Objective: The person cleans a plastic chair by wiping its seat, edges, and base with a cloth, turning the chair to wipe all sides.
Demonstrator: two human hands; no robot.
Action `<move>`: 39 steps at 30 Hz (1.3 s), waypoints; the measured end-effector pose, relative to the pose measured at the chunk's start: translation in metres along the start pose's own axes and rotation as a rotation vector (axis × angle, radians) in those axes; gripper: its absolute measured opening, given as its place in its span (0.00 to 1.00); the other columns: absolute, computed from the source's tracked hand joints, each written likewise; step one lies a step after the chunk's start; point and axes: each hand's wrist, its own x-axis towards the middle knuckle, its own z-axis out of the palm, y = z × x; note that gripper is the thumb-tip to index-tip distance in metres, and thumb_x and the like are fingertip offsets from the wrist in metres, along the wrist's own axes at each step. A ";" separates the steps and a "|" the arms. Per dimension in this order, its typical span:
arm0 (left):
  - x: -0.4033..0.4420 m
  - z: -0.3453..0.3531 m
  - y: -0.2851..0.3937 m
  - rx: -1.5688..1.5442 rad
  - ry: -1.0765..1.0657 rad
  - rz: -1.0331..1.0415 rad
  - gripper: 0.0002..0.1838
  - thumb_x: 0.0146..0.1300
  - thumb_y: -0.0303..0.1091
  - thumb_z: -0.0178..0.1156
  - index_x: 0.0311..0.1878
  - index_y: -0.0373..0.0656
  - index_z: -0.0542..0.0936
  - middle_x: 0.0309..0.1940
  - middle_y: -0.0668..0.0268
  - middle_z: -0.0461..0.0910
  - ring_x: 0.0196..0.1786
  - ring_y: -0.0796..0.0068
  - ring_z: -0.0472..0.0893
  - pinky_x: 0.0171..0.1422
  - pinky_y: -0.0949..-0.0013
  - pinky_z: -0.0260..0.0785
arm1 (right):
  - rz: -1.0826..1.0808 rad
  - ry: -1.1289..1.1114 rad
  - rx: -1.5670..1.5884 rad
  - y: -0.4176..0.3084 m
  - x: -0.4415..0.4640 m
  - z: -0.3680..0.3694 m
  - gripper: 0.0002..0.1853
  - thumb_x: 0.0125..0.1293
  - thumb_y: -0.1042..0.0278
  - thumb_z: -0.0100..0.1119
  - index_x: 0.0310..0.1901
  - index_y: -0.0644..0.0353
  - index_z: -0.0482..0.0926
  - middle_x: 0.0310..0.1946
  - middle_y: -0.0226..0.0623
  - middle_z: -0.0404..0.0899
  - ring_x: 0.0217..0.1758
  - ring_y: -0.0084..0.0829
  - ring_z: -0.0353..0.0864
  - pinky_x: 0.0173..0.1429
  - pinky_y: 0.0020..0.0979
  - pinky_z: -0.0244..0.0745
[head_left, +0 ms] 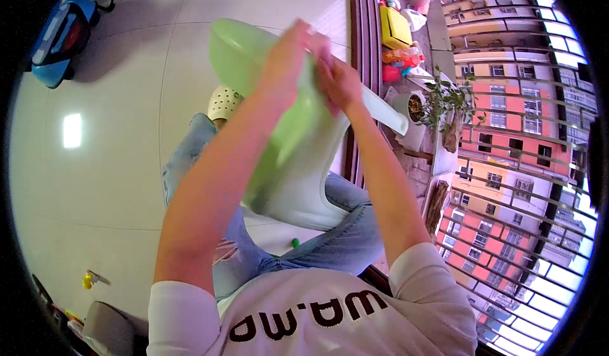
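A light green and whitish plastic chair [279,147] lies tipped over my lap, its lower end by my thighs. One pale leg [386,112] points out to the right. My left hand [288,61] is at the chair's upper part, smeared by motion, so its fingers cannot be made out. Close beside it, my right hand [341,83] has its fingers curled against the chair near the base of that leg. Both hands almost meet, and whatever may lie between them is hidden.
A blue wheeled item [60,42] stands on the tiled floor at upper left. A small yellow object [89,281] and a grey seat [108,327] are at lower left. To the right, a potted plant [415,109] and a yellow box [396,27] stand beside the window bars.
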 end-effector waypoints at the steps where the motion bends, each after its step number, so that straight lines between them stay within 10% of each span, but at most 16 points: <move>1: 0.000 0.011 -0.017 0.047 -0.059 -0.051 0.26 0.71 0.52 0.45 0.63 0.44 0.70 0.59 0.63 0.73 0.61 0.69 0.69 0.68 0.64 0.54 | -0.147 0.195 -0.038 0.042 -0.010 0.005 0.18 0.69 0.52 0.47 0.44 0.57 0.78 0.43 0.45 0.80 0.48 0.48 0.78 0.55 0.44 0.71; 12: -0.004 0.001 -0.038 0.130 -0.155 -0.170 0.29 0.69 0.58 0.45 0.61 0.44 0.73 0.60 0.62 0.72 0.62 0.68 0.68 0.69 0.63 0.53 | 0.503 0.149 -0.010 0.095 -0.057 -0.037 0.28 0.68 0.40 0.43 0.45 0.61 0.79 0.37 0.51 0.80 0.43 0.49 0.80 0.49 0.43 0.71; 16: 0.010 -0.038 0.018 -0.018 -0.029 -0.023 0.27 0.70 0.55 0.44 0.61 0.44 0.73 0.60 0.62 0.73 0.62 0.68 0.69 0.70 0.62 0.54 | -0.068 0.306 -0.143 0.035 -0.007 0.018 0.20 0.67 0.48 0.46 0.37 0.58 0.78 0.36 0.47 0.81 0.42 0.49 0.79 0.49 0.47 0.71; 23: 0.025 -0.101 0.067 -0.176 0.252 0.118 0.25 0.73 0.48 0.40 0.61 0.38 0.70 0.58 0.58 0.74 0.61 0.66 0.70 0.70 0.65 0.56 | -0.299 0.329 -0.116 -0.126 0.052 0.077 0.20 0.66 0.50 0.47 0.52 0.53 0.76 0.51 0.32 0.78 0.56 0.38 0.75 0.62 0.42 0.63; 32: 0.024 -0.072 0.060 -0.238 0.229 0.132 0.22 0.71 0.45 0.44 0.57 0.37 0.72 0.51 0.59 0.77 0.54 0.69 0.73 0.63 0.68 0.61 | -0.600 0.318 0.075 -0.093 0.042 0.052 0.21 0.68 0.49 0.47 0.53 0.55 0.76 0.54 0.37 0.77 0.56 0.40 0.75 0.62 0.43 0.66; 36: 0.011 -0.031 0.042 -0.129 0.121 0.044 0.22 0.72 0.45 0.44 0.56 0.37 0.73 0.52 0.58 0.78 0.56 0.67 0.74 0.66 0.67 0.60 | 0.047 0.006 -0.001 -0.025 0.002 0.002 0.21 0.68 0.49 0.47 0.47 0.58 0.78 0.48 0.45 0.79 0.51 0.48 0.77 0.57 0.44 0.69; 39: 0.006 -0.010 0.015 -0.092 0.020 -0.025 0.21 0.71 0.48 0.46 0.54 0.40 0.76 0.51 0.62 0.79 0.54 0.71 0.74 0.64 0.68 0.61 | 0.039 0.172 -0.060 0.063 -0.025 -0.005 0.23 0.68 0.46 0.47 0.44 0.60 0.78 0.42 0.48 0.80 0.47 0.51 0.78 0.52 0.46 0.70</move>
